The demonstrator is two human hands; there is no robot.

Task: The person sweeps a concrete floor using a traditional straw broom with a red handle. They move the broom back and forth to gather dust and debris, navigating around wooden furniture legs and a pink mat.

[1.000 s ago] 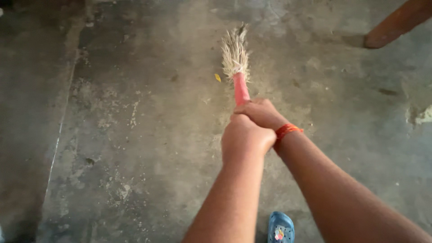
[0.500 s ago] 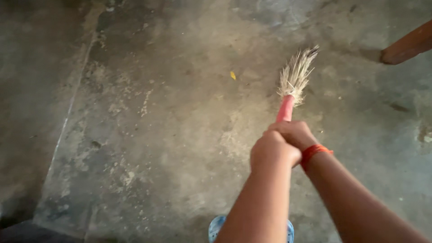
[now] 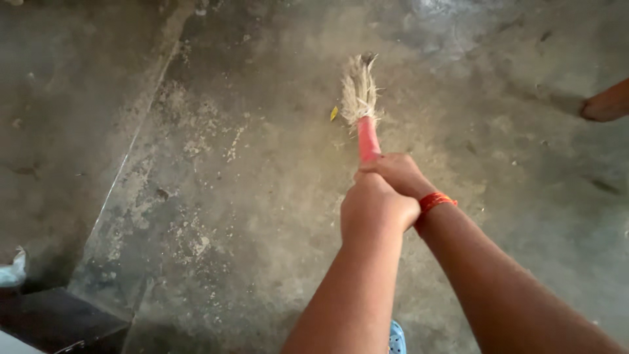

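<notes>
Both my hands grip one short broom with a pink handle and a pale straw head. My left hand is closed around the near end of the handle. Just beyond it, my right hand, with an orange thread band at the wrist, wraps the handle too. The straw head rests on the grey concrete floor, pointing away from me. A small yellow scrap lies right beside the bristles on their left.
Pale dust and grit are scattered over the floor to the left. A brown wooden leg enters at the right edge. A dark box corner sits at lower left. My blue sandal peeks out below my arms.
The broom head has swung from the right back to the left, ending next to the yellow scrap. Both hands moved left with it, and the view shifted.
</notes>
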